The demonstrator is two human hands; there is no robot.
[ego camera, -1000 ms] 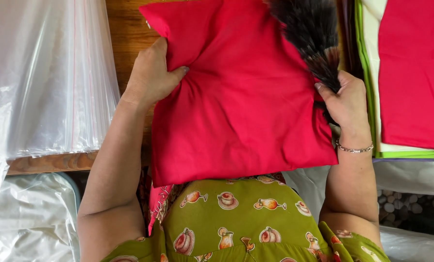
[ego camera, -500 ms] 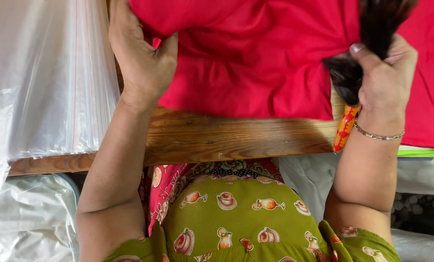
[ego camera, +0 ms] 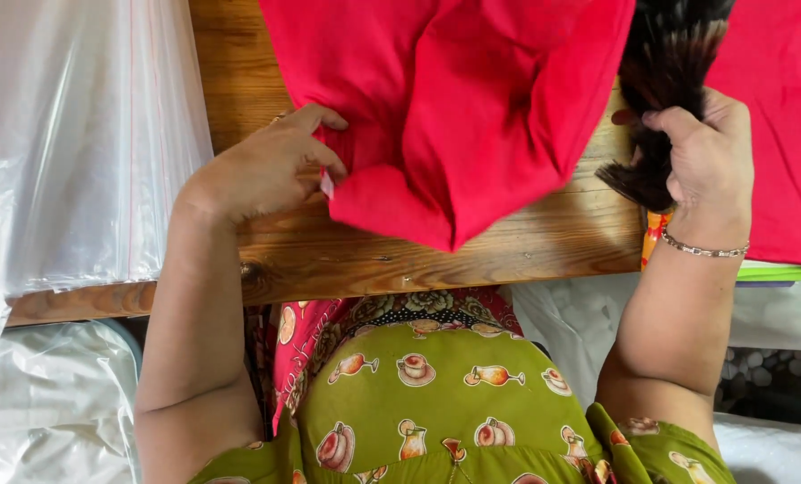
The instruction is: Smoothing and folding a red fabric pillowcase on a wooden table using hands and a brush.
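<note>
Pinched between thumb and fingers of the left hand [ego camera: 271, 170] is the near left edge of a folded red cloth garment [ego camera: 445, 108], at a small white tag; the grip is narrow and closed on the fabric. From that pinch the garment spreads up and to the right across the brown wooden table [ego camera: 400, 260], its loose corner hanging in a point just right of and below the grip, near the table's front edge. Its long axis cannot be told, as the top runs out of view. The right hand [ego camera: 705, 161], well apart to the right, is closed around a dark bristled brush with an orange patterned handle [ego camera: 665, 99], bristles pointing toward the garment's right side and just touching or overlapping it; which cannot be confirmed. The left hand is the one engaged with the cloth. Beyond the right hand lies a further stack of red cloth on a green-edged sheet [ego camera: 777, 179]. Left of the grip sits a pile of clear plastic bags [ego camera: 69, 143], apart from the garment. Nothing lies between the hands except the garment itself.
</note>
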